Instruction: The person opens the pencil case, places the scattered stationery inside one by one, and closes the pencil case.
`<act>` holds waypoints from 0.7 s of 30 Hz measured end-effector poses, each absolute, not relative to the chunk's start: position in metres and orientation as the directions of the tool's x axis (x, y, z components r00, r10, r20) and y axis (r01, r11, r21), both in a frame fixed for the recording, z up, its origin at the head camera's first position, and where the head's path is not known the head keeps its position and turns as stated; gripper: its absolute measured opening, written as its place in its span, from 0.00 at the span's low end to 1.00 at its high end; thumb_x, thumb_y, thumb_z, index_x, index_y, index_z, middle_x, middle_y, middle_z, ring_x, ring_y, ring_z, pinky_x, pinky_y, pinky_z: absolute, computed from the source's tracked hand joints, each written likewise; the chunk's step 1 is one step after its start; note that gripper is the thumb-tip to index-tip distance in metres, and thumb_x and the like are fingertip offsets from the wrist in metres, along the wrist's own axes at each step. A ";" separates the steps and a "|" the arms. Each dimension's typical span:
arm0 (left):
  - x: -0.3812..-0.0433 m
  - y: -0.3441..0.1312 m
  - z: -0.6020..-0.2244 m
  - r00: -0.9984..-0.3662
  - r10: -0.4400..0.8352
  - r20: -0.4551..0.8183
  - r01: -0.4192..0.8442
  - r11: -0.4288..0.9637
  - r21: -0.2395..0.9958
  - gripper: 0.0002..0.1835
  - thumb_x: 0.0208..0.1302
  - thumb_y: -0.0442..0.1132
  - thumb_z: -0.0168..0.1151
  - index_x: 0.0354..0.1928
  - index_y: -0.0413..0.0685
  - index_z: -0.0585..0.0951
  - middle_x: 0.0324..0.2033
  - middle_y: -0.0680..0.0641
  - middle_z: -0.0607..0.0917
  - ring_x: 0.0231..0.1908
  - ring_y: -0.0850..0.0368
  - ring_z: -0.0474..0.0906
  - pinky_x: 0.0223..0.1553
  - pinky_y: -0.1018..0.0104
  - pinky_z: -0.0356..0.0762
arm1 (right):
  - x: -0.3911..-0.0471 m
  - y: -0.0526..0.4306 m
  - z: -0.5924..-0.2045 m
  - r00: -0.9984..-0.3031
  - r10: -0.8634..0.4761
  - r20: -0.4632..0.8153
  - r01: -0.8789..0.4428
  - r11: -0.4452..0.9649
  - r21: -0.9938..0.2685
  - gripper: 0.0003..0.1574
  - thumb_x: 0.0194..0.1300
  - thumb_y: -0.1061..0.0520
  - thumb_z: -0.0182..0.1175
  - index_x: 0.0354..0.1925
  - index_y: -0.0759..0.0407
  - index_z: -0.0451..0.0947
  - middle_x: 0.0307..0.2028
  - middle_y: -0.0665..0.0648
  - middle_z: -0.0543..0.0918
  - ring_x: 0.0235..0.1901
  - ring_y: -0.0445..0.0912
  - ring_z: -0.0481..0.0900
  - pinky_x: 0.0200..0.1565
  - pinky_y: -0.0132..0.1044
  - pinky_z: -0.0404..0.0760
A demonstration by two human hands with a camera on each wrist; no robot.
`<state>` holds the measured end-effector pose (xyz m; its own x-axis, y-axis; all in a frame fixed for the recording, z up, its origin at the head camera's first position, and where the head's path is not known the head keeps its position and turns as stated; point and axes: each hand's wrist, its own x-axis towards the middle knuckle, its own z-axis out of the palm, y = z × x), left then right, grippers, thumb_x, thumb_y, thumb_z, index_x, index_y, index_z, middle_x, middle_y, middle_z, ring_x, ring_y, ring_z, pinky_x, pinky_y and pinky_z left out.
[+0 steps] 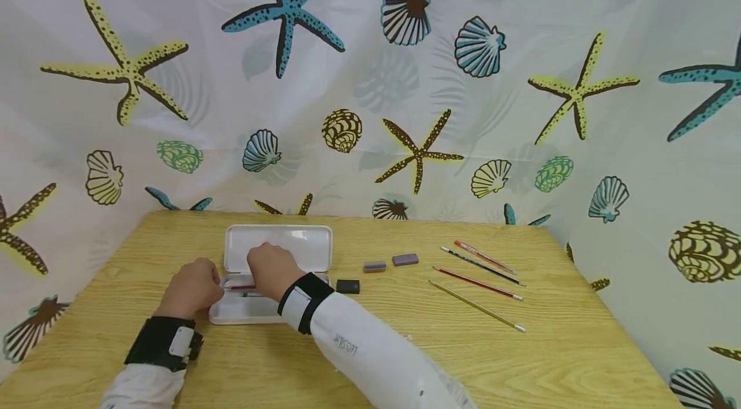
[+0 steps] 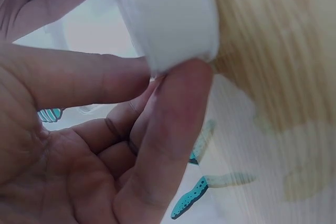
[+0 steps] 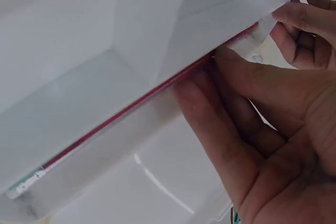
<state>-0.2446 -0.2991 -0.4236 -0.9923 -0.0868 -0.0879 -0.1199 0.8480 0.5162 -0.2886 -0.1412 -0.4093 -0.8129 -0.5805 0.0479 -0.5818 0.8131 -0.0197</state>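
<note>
A white pencil case (image 1: 246,315) lies open on the table, its lid (image 1: 309,248) tipped back toward the curtain. With thumb and forefinger my left hand (image 1: 190,288) pinches the left end of the case, which shows up close as a white rounded end (image 2: 170,19) in the left wrist view. Over the case, my right hand (image 1: 273,269) pinches a red pencil (image 3: 110,125) between thumb and fingertips. That pencil lies lengthwise along the case wall, a pale end at the lower left of the right wrist view. Something green shows beside it in the head view.
Just right of the case sits a small black block (image 1: 348,286). Two purplish erasers, one nearer (image 1: 374,266) and one farther (image 1: 405,259), lie beyond it. Several pencils, among them a gold one (image 1: 477,306), spread across the right side. A patterned curtain (image 1: 359,87) hangs behind the table.
</note>
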 end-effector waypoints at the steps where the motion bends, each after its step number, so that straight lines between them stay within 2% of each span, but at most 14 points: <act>1: -0.245 -0.299 -0.423 -0.992 -0.086 -0.088 -0.120 0.848 0.516 0.04 0.53 0.29 0.62 0.27 0.37 0.76 0.22 0.44 0.77 0.20 0.51 0.75 0.22 0.62 0.69 | -0.289 -0.141 -0.410 -0.814 -0.579 0.046 -0.580 0.814 -0.021 0.03 0.69 0.57 0.66 0.38 0.50 0.86 0.29 0.46 0.84 0.24 0.37 0.75 0.29 0.31 0.78; 5: -0.244 -0.298 -0.422 -0.993 -0.083 -0.088 -0.117 0.850 0.514 0.03 0.53 0.28 0.61 0.28 0.36 0.76 0.22 0.43 0.77 0.20 0.51 0.75 0.23 0.62 0.69 | -0.289 -0.138 -0.410 -0.806 -0.590 0.052 -0.591 0.807 -0.002 0.04 0.71 0.58 0.64 0.40 0.51 0.86 0.31 0.47 0.85 0.25 0.37 0.76 0.29 0.32 0.79; 9: -0.243 -0.298 -0.421 -0.992 -0.086 -0.095 -0.123 0.852 0.509 0.03 0.53 0.28 0.61 0.28 0.36 0.76 0.22 0.43 0.76 0.21 0.50 0.75 0.23 0.61 0.69 | -0.288 -0.134 -0.404 -0.793 -0.606 0.067 -0.607 0.795 0.014 0.06 0.72 0.58 0.62 0.37 0.52 0.85 0.31 0.48 0.85 0.25 0.37 0.77 0.28 0.33 0.80; 15: -0.243 -0.297 -0.419 -0.993 -0.083 -0.086 -0.115 0.852 0.511 0.03 0.53 0.28 0.60 0.29 0.35 0.76 0.23 0.43 0.77 0.22 0.50 0.75 0.24 0.61 0.69 | -0.290 -0.111 -0.381 -0.773 -0.631 0.068 -0.635 0.766 -0.099 0.09 0.67 0.62 0.65 0.30 0.53 0.86 0.28 0.47 0.85 0.26 0.37 0.78 0.28 0.29 0.78; 21: -0.243 -0.298 -0.419 -0.993 -0.077 -0.087 -0.111 0.851 0.513 0.03 0.53 0.28 0.60 0.29 0.35 0.76 0.24 0.42 0.77 0.22 0.50 0.75 0.24 0.61 0.70 | -0.292 -0.072 -0.351 -0.766 -0.637 0.086 -0.641 0.745 -0.186 0.07 0.63 0.66 0.68 0.31 0.56 0.88 0.34 0.50 0.88 0.34 0.41 0.84 0.35 0.30 0.80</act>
